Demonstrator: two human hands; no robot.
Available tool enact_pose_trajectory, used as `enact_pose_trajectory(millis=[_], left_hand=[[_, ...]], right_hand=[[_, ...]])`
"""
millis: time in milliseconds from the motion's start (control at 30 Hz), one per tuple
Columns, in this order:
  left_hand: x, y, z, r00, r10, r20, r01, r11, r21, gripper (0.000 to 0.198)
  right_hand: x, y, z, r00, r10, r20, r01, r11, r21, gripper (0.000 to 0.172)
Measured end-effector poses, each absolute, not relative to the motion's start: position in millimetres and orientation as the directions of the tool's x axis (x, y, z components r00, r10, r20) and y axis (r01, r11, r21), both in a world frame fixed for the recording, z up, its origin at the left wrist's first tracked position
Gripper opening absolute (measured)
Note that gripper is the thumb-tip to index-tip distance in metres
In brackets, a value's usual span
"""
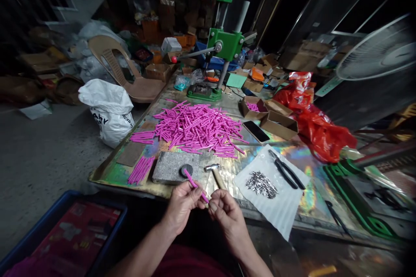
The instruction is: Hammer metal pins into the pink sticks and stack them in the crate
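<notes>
In front of me spread a broad metal-topped table, its surface scuffed and shimmering with rainbow patches. At its far side stood a green hand press with a steel column and a red-knobbed lever. Nearer lay a wide, tangled mound of bright pink slender rods, and a thin white foam-like sheet hung over the table's front edge on my right. A grey speckled rectangular block sat near the front edge, left of my hands. Black-handled pliers lay on the sheet, and a wooden-handled, steel-headed hammer rested between sheet and block.

My left hand was closed, pinching one pink rod between thumb and fingers, slanting down toward my right. My right hand had its fingers curled in, thumb close to forefinger, at the rod's near end; whether it gripped the rod or something tiny, I couldn't tell. The far end showed across a round dark disc on the block. Smallest were the silvery metal pins, heaped on the sheet.
</notes>
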State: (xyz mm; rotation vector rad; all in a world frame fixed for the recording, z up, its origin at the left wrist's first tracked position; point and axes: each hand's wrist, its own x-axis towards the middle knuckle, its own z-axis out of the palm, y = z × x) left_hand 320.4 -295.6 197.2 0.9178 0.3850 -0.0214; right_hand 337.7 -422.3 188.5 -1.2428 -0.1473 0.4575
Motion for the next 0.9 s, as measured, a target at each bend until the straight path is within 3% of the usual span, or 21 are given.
enact_pose_trajectory(millis=[667, 900], left_hand=[[319.1, -299.1, 192.0, 0.933, 0.176, -0.313, 0.167, 0.559, 0.812, 0.022], [316.6, -302.8, 183.6, 0.956, 0.205, -0.210, 0.093, 0.466, 0.880, 0.018]], right_hand=[[337.5, -424.4, 182.1, 0.883, 0.444, -0.151, -0.292, 0.270, -0.917, 0.021], [337.0, -422.7, 179.4, 0.900, 0.402, -0.170, -0.307, 0.307, -0.901, 0.024]])
